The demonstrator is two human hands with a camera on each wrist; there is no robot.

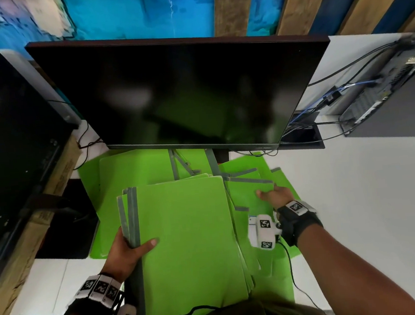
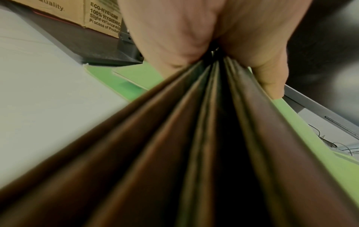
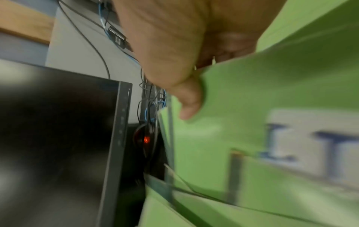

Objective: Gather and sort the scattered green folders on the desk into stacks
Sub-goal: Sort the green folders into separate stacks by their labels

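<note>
The left hand (image 1: 127,253), at the lower left of the head view, is clamped on a stack of green folders (image 1: 191,245) along their grey spines, thumb on top and fingers underneath; the left wrist view shows the spines fanning out from the palm (image 2: 194,35). The right hand (image 1: 275,194), right of centre, pinches the edge of a loose green folder (image 1: 251,186), thumb (image 3: 188,106) on its face. More green folders (image 1: 137,167) lie scattered on the white surface (image 1: 365,194) under the dark monitor (image 1: 183,89). A computer tower (image 1: 393,98) with cables stands at the upper right.
</note>
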